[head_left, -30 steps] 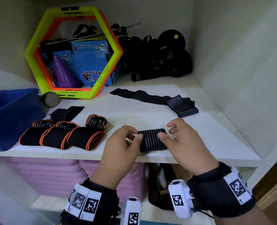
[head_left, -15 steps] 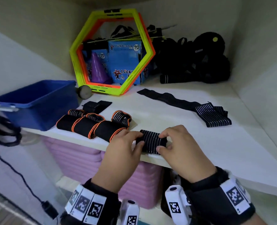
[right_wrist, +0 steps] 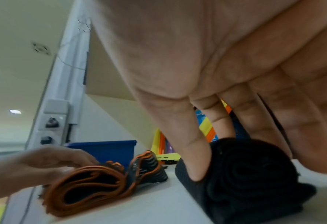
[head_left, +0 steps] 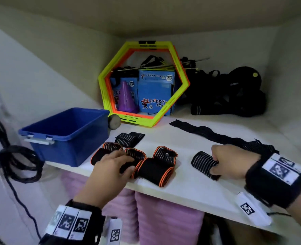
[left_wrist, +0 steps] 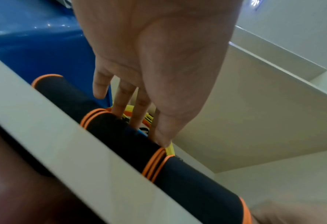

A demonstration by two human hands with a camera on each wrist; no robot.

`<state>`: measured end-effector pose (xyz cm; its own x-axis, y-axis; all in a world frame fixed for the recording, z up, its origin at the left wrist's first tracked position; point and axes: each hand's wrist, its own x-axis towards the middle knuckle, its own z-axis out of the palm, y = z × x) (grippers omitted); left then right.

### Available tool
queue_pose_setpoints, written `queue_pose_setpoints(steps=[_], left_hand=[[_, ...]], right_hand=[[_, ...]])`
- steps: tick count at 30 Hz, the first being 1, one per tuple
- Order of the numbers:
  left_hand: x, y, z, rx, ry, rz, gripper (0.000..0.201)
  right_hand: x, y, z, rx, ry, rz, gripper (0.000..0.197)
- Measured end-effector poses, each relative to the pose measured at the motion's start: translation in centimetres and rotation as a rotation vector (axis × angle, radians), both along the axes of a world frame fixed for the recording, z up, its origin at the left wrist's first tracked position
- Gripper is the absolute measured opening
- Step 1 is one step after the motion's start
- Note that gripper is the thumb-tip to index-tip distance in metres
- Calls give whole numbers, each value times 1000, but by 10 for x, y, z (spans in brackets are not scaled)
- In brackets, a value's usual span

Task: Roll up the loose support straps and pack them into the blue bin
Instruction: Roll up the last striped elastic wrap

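A black roll with thin white stripes (head_left: 201, 162) (right_wrist: 245, 181) lies near the shelf's front edge; my right hand (head_left: 215, 165) (right_wrist: 235, 159) grips it, thumb on the near side and fingers over the far side. To its left sit three black rolled straps with orange trim (head_left: 153, 171) in a row. My left hand (head_left: 126, 161) (left_wrist: 139, 128) pinches the middle one (left_wrist: 120, 133), thumb in front and fingers behind. The blue bin (head_left: 66, 131) stands at the shelf's left end, with no strap showing in it. A loose black strap (head_left: 208, 133) lies flat behind my right hand.
A small striped black roll (head_left: 126, 138) lies behind the orange-trimmed ones. A yellow-orange hexagon frame (head_left: 144, 82), blue boxes and a pile of black gear (head_left: 234, 96) fill the back. Purple mats (head_left: 164, 218) sit below the shelf (head_left: 190, 188). A coiled black cable (head_left: 17, 163) hangs at left.
My left hand has let go of the striped roll and moved left onto the middle orange-trimmed roll. My right hand keeps its grip on the striped roll. The head view has swung left.
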<state>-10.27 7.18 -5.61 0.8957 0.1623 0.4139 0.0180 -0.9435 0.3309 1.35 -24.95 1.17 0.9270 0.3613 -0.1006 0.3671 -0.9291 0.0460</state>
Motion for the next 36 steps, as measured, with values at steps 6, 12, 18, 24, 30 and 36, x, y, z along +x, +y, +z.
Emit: queue_pose_setpoints(steps=[6, 12, 18, 24, 30, 36], left_hand=[[2, 13, -15, 11, -60, -59, 41], [8, 23, -22, 58, -108, -98, 33], [10, 36, -24, 76, -77, -174, 35], [26, 42, 17, 61, -98, -359, 36], [95, 5, 101, 285, -48, -414, 33], [208, -54, 132, 489, 249, -409, 34]], right_hand=[[58, 63, 20, -69, 2, -57, 41], [81, 135, 31, 52, 73, 5, 17], [81, 184, 22, 193, 132, 78, 25], [89, 157, 28, 504, 217, 32, 14], [98, 47, 60, 542, 114, -196, 22], [94, -79, 58, 166, 55, -482, 26]])
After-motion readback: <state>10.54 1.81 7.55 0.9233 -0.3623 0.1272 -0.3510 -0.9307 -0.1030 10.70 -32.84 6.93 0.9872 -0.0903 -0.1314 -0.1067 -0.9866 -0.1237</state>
